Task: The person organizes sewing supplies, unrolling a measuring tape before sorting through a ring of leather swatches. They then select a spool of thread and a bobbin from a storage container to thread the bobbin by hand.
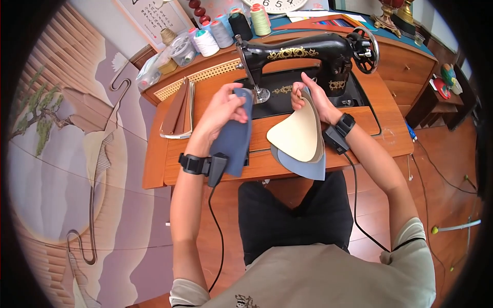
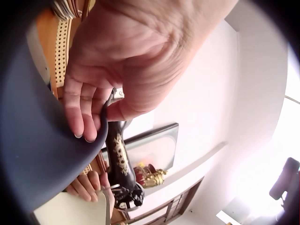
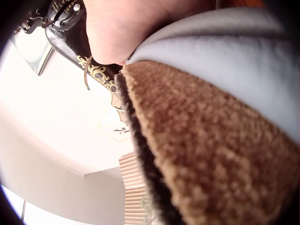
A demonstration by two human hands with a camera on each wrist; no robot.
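Note:
A dark blue piece [image 1: 233, 146] hangs from the left hand [image 1: 222, 110], which pinches its upper edge. In the left wrist view the thumb and fingers of the left hand [image 2: 126, 61] grip the bent edge of the blue sheet [image 2: 42, 136]. The right hand [image 1: 318, 97] holds several layered pieces by their narrow top: a cream one [image 1: 295, 134] in front, a light blue one [image 1: 303, 167] behind. Close up in the right wrist view, a brown fuzzy surface [image 3: 211, 136] and a pale blue piece [image 3: 225, 65] hang below the right hand [image 3: 122, 28].
A black sewing machine [image 1: 298, 51] stands on the wooden table [image 1: 200, 159] beyond the hands. Brown pieces [image 1: 179, 110] lie at the left. Thread spools [image 1: 207, 43] and a plastic container [image 1: 181, 50] stand behind. Cables run from both wrists.

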